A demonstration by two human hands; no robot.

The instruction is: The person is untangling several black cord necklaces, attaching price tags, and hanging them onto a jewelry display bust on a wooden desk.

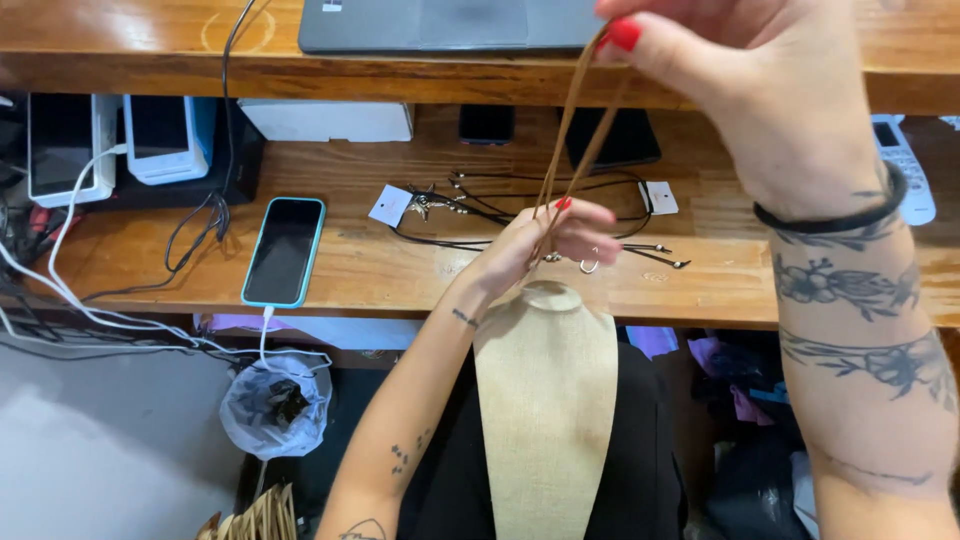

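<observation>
One tan suede cord [568, 140] runs as a doubled strand between the two hands, above one beige linen necklace bust [545, 410] with a black back that stands in front of the person; one small metal ring [589, 265] hangs beside the lower fingers. The right hand [770, 90], raised high with its forearm coming in from the lower right, is closed in a pinch on the cord's upper end; the left hand [535, 245], reaching up from below with the arm extended, has its fingers curled shut around the cord's lower part just over the bust's neck. On the wooden shelf [400, 270] lie one smartphone in a teal case [284, 251], plugged into a white cable, and a tangle of black cord necklaces [500, 210] with two white tags; their number cannot be told; one grey laptop [440, 22] sits on the upper ledge.
</observation>
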